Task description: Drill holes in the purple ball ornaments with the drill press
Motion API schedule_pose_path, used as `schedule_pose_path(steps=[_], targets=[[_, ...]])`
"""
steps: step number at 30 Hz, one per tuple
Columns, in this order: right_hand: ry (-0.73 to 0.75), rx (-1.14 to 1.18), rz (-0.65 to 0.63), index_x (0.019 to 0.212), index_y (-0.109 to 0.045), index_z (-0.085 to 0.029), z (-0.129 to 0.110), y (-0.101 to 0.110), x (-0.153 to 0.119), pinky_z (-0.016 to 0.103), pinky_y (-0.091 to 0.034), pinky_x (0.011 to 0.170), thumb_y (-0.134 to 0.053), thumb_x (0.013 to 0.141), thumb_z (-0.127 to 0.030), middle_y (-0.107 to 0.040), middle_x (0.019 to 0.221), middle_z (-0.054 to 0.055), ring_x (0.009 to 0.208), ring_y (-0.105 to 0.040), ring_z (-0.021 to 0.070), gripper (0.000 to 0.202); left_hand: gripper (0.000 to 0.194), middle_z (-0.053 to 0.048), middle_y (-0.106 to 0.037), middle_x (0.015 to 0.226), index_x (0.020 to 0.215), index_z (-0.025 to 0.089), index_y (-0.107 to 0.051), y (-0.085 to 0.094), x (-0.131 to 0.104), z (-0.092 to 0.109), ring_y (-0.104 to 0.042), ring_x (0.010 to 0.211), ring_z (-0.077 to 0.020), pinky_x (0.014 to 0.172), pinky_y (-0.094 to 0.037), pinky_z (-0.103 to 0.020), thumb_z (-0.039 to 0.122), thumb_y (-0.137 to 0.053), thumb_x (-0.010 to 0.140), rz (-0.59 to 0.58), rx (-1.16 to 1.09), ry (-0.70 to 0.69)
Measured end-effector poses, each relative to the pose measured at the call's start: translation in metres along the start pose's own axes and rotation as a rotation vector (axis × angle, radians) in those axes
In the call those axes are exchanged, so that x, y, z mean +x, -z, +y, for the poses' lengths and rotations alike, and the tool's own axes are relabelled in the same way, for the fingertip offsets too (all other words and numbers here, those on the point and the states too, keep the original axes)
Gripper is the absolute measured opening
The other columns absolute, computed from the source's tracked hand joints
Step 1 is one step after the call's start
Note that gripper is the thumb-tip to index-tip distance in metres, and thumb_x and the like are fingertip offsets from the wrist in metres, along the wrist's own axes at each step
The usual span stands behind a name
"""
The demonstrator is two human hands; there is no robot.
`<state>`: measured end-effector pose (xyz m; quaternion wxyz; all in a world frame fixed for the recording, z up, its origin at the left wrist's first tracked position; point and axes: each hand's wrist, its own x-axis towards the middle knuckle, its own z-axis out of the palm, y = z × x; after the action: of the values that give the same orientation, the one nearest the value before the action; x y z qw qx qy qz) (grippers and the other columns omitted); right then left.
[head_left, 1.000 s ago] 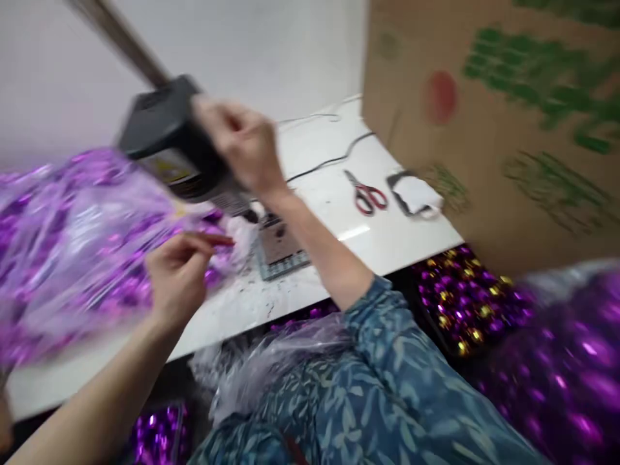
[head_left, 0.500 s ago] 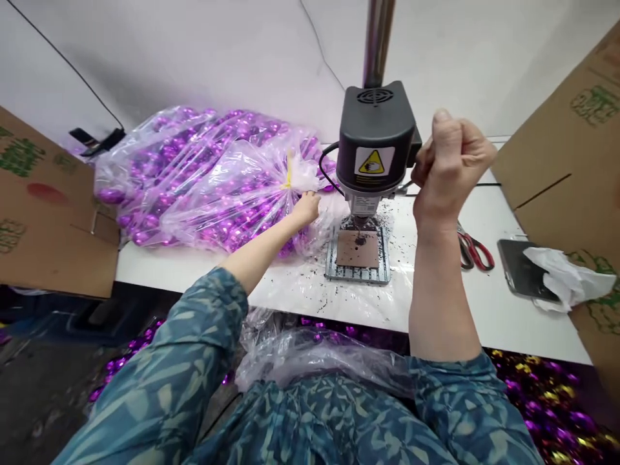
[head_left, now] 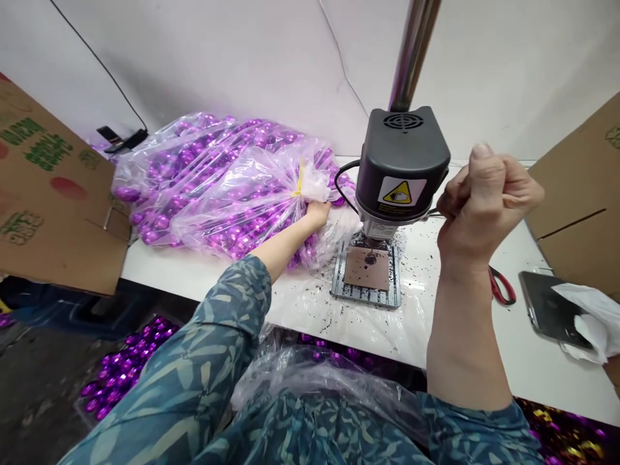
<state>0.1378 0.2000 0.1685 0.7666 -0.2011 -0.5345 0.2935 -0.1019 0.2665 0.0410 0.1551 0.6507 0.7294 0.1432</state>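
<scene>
My right hand (head_left: 489,194) is closed in a fist at the right of a black benchtop drill press (head_left: 404,161), around its feed lever (head_left: 433,212); only a short bit of the lever's rod shows. Below the drill head, a brown square plate (head_left: 367,268) with a dark hole lies on the slotted metal base (head_left: 367,297). My left hand (head_left: 318,213) is at the gathered neck of a clear plastic bag (head_left: 232,187) full of shiny purple balls, tied with a yellow tie (head_left: 299,179). Its fingers look curled on the plastic, partly hidden.
Dark shavings lie scattered over the white table (head_left: 310,310). Red-handled scissors (head_left: 502,286), a dark phone-like slab (head_left: 552,310) and crumpled tissue (head_left: 593,313) sit at the right. Cardboard boxes (head_left: 58,194) flank both sides. More purple balls (head_left: 130,361) are below the table.
The view has shifted, so the drill press and bag appear slightly lower and farther right. Both hands stay at the same places on the lever and the bag's neck.
</scene>
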Motion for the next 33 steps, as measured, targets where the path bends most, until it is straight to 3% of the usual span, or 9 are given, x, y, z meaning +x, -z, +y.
schedule_pose_path(steps=[4,9,13,18,21,25,27,30,33], targets=[[0.017,0.019,0.002,0.055,-0.035,-0.017,0.001,-0.002,0.001,0.019,-0.017,0.039,-0.068,0.092,-0.036,-0.034,0.043,-0.009,0.036,-0.030,-0.0006,0.054,0.047,-0.024,-0.067,0.142,0.142,0.011,-0.063,0.011,-0.042,-0.006,-0.062,0.135,-0.0353,0.119,-0.047,-0.051,0.018,-0.063,0.095,0.035,-0.105,-0.025],[0.001,0.047,0.009,0.056,-0.032,-0.018,0.001,-0.006,0.001,0.019,-0.017,0.041,-0.069,0.093,-0.034,-0.037,0.044,-0.010,0.036,-0.031,-0.0025,0.055,0.043,-0.013,-0.074,0.121,0.140,0.021,-0.060,0.021,-0.117,-0.019,-0.074,0.089,-0.0228,0.083,-0.063,-0.042,0.038,-0.051,0.101,-0.080,-1.070,0.015],[0.055,0.053,0.021,0.055,-0.029,-0.021,0.002,-0.010,0.003,0.025,-0.010,0.039,-0.071,0.078,-0.066,-0.033,0.041,-0.010,0.033,-0.028,0.0001,0.066,0.042,-0.009,-0.076,0.108,0.127,0.023,-0.068,0.002,-0.156,-0.023,-0.074,0.088,-0.0202,0.071,-0.061,-0.033,0.046,-0.073,0.092,-0.208,-1.424,0.012],[0.054,0.015,0.028,0.059,-0.026,-0.025,0.007,-0.013,0.008,0.025,-0.016,0.038,-0.061,0.058,-0.077,-0.027,0.041,-0.011,0.034,-0.030,0.0008,0.062,0.049,-0.008,-0.078,0.111,0.117,0.020,-0.072,-0.040,-0.165,-0.017,-0.073,0.087,-0.0158,0.072,-0.060,-0.027,0.054,-0.089,0.085,-0.160,-1.359,-0.026],[0.027,0.021,0.035,0.061,-0.025,-0.026,0.008,-0.014,0.010,0.023,-0.017,0.037,-0.057,0.053,-0.076,-0.028,0.040,-0.011,0.033,-0.029,0.0001,0.060,0.054,-0.009,-0.079,0.118,0.128,0.022,-0.071,-0.059,-0.157,-0.013,-0.075,0.099,-0.0188,0.080,-0.063,-0.030,0.062,-0.079,0.094,-0.178,-1.230,-0.134],[-0.019,0.048,0.011,0.059,-0.028,-0.026,0.003,-0.014,0.009,0.021,-0.017,0.038,-0.057,0.045,-0.074,-0.030,0.038,-0.011,0.034,-0.030,-0.0003,0.057,0.061,-0.011,-0.077,0.127,0.139,0.022,-0.063,-0.074,-0.144,-0.013,-0.074,0.112,-0.0205,0.097,-0.063,-0.034,0.053,-0.085,0.092,-0.139,-1.097,-0.229],[-0.035,0.027,0.001,0.057,-0.025,-0.026,-0.001,-0.014,0.009,0.020,-0.016,0.040,-0.063,0.059,-0.067,-0.029,0.038,-0.010,0.034,-0.030,-0.0008,0.055,0.059,-0.011,-0.077,0.127,0.135,0.021,-0.062,-0.079,-0.139,-0.014,-0.074,0.112,-0.0200,0.100,-0.061,-0.035,0.050,-0.088,0.090,-0.101,-1.070,-0.227],[-0.081,-0.047,-0.002,0.051,-0.021,-0.025,-0.005,-0.014,0.011,0.016,-0.015,0.041,-0.045,0.099,-0.022,-0.025,0.038,-0.009,0.034,-0.029,-0.0028,0.054,0.056,-0.013,-0.077,0.127,0.132,0.018,-0.063,-0.082,-0.135,-0.013,-0.075,0.110,-0.0206,0.101,-0.062,-0.036,0.051,-0.086,0.091,-0.082,-1.036,-0.214],[-0.066,-0.078,-0.046,0.046,-0.022,-0.021,-0.006,-0.014,0.012,0.013,-0.016,0.042,-0.041,0.099,-0.012,-0.027,0.039,-0.008,0.034,-0.029,-0.0045,0.057,0.057,-0.013,-0.077,0.130,0.137,0.019,-0.064,-0.083,-0.133,-0.010,-0.076,0.113,-0.0225,0.102,-0.062,-0.038,0.050,-0.083,0.094,-0.100,-0.999,-0.230]])
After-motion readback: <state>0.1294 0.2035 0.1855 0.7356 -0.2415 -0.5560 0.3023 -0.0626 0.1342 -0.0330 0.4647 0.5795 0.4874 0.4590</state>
